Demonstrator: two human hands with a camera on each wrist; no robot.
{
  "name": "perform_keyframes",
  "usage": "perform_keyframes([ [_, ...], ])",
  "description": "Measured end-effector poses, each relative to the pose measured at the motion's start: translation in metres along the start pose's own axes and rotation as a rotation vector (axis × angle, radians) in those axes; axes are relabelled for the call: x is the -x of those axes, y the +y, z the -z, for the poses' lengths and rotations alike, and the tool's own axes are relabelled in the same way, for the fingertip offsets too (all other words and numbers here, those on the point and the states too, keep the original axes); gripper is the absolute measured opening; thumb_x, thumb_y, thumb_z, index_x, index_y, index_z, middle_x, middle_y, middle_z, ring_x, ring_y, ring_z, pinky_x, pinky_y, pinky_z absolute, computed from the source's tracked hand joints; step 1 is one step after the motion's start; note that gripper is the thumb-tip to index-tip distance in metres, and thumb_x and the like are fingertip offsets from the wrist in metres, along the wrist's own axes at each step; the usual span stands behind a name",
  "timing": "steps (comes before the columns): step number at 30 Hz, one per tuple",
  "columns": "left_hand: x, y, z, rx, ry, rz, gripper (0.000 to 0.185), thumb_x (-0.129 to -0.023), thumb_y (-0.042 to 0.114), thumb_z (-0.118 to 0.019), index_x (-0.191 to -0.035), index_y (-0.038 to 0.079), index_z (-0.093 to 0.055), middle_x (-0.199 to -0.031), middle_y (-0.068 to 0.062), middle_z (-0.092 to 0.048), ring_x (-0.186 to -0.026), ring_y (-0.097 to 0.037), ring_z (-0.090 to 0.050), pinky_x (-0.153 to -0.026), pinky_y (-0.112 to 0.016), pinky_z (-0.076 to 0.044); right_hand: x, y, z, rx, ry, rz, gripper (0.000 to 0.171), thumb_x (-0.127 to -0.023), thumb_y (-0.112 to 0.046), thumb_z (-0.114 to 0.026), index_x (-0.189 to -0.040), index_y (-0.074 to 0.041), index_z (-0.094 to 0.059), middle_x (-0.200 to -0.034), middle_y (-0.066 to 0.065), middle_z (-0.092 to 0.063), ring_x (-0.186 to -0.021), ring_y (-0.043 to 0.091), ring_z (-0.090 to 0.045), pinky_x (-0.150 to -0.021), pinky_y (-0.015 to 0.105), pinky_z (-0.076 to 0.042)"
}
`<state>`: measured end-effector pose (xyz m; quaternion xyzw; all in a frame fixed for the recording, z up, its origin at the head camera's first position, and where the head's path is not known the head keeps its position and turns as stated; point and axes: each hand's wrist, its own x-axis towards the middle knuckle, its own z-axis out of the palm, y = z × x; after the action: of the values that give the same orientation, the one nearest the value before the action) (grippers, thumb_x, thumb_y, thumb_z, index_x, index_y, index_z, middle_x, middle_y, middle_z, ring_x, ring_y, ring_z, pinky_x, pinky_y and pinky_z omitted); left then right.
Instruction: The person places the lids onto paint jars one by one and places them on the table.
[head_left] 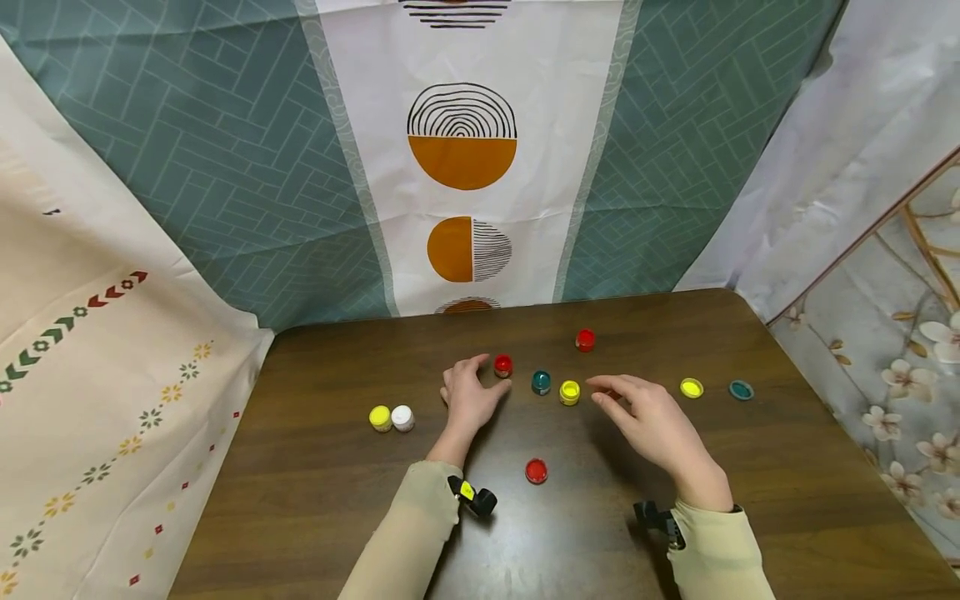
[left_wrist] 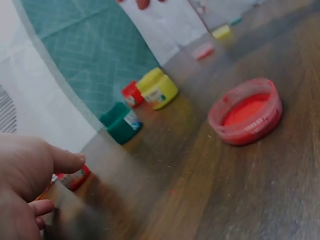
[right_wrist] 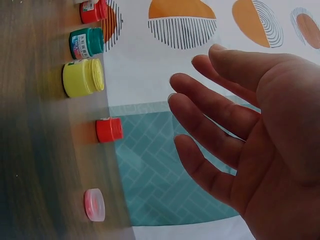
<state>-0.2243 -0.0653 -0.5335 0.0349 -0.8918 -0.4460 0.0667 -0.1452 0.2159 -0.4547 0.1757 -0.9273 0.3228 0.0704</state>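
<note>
My left hand (head_left: 471,396) is beside an open red paint jar (head_left: 503,365), its thumb and fingers spread around the jar's near left side without a visible grip. In the left wrist view the thumb partly covers that jar. To the right stand an open teal jar (head_left: 541,382) and an open yellow jar (head_left: 570,392). My right hand (head_left: 656,421) hovers right of the yellow jar, fingers loosely bent and holding nothing. Farther back is another red jar (head_left: 586,340). A red lid (head_left: 536,471) lies upturned in front, between the forearms.
At the left stand a yellow-topped jar (head_left: 380,418) and a white-topped jar (head_left: 402,418). A yellow lid (head_left: 692,387) and a teal lid (head_left: 742,390) lie at the right. Another pinkish-red lid (right_wrist: 95,205) shows in the right wrist view. Patterned cloth (head_left: 465,250) hangs behind the table.
</note>
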Motion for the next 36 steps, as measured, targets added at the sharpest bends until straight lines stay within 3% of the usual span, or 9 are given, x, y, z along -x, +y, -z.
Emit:
perform_keyframes([
  [3, -0.003, 0.000, -0.009, -0.048, 0.029, 0.019, 0.058, -0.088, 0.032, -0.090, -0.138, 0.011, -0.071, -0.139, -0.016, -0.060, -0.133, -0.039, -0.041, -0.104, -0.061, -0.029, 0.003, 0.000, 0.000, 0.004, -0.004, -0.007, 0.030, -0.107, -0.024, -0.070, -0.134, -0.012, -0.074, -0.129, 0.005, -0.074, -0.110, 0.027, -0.071, -0.093, 0.053, -0.059],
  [10, -0.007, 0.000, -0.017, -0.052, 0.106, 0.013, 0.050, -0.087, 0.034, -0.092, -0.129, 0.011, -0.077, -0.133, -0.016, -0.060, -0.130, -0.038, -0.042, -0.100, -0.060, -0.027, 0.002, -0.001, -0.001, 0.016, -0.007, -0.002, 0.029, -0.106, -0.024, -0.070, -0.133, -0.013, -0.075, -0.129, 0.004, -0.075, -0.116, 0.029, -0.069, -0.097, 0.055, -0.056],
  [22, -0.010, -0.002, -0.015, -0.092, 0.084, 0.000, 0.039, -0.086, 0.034, -0.092, -0.112, 0.010, -0.077, -0.128, -0.011, -0.066, -0.129, -0.036, -0.045, -0.098, -0.060, -0.029, -0.001, -0.001, -0.006, 0.020, -0.009, 0.001, 0.029, -0.105, -0.022, -0.072, -0.132, -0.013, -0.075, -0.127, 0.001, -0.075, -0.115, 0.028, -0.068, -0.096, 0.053, -0.056],
  [27, -0.009, -0.007, -0.003, 0.042, 0.051, -0.041, 0.033, -0.086, 0.025, -0.091, -0.108, 0.010, -0.073, -0.109, -0.006, -0.075, -0.115, -0.031, -0.060, -0.099, -0.051, -0.039, 0.000, -0.001, -0.007, 0.021, -0.018, -0.001, 0.029, -0.106, -0.026, -0.070, -0.133, -0.014, -0.075, -0.128, 0.002, -0.075, -0.117, 0.029, -0.068, -0.097, 0.054, -0.056],
  [31, -0.001, -0.010, 0.016, 0.195, 0.015, -0.135, 0.029, -0.087, 0.020, -0.089, -0.111, 0.010, -0.076, -0.104, -0.003, -0.076, -0.097, -0.023, -0.068, -0.084, -0.041, -0.054, -0.002, -0.002, -0.008, 0.028, -0.028, 0.002, 0.029, -0.106, -0.025, -0.071, -0.132, -0.013, -0.075, -0.127, 0.002, -0.076, -0.115, 0.028, -0.069, -0.101, 0.055, -0.053],
  [34, 0.010, -0.010, 0.034, 0.243, -0.039, -0.222, 0.031, -0.090, 0.023, -0.088, -0.118, 0.014, -0.078, -0.109, 0.001, -0.076, -0.099, -0.020, -0.068, -0.083, -0.041, -0.056, -0.002, -0.005, -0.008, 0.031, -0.050, -0.002, 0.029, -0.105, -0.023, -0.072, -0.132, -0.012, -0.075, -0.126, 0.001, -0.076, -0.113, 0.026, -0.070, -0.111, 0.058, -0.044],
  [36, 0.019, -0.010, 0.047, 0.255, -0.086, -0.280, 0.034, -0.091, 0.024, -0.087, -0.123, 0.015, -0.079, -0.113, 0.003, -0.076, -0.103, -0.022, -0.068, -0.088, -0.046, -0.056, -0.002, -0.008, -0.008, 0.031, -0.080, -0.013, 0.030, -0.105, -0.022, -0.073, -0.133, -0.011, -0.074, -0.126, 0.002, -0.076, -0.110, 0.024, -0.071, -0.111, 0.057, -0.045],
])
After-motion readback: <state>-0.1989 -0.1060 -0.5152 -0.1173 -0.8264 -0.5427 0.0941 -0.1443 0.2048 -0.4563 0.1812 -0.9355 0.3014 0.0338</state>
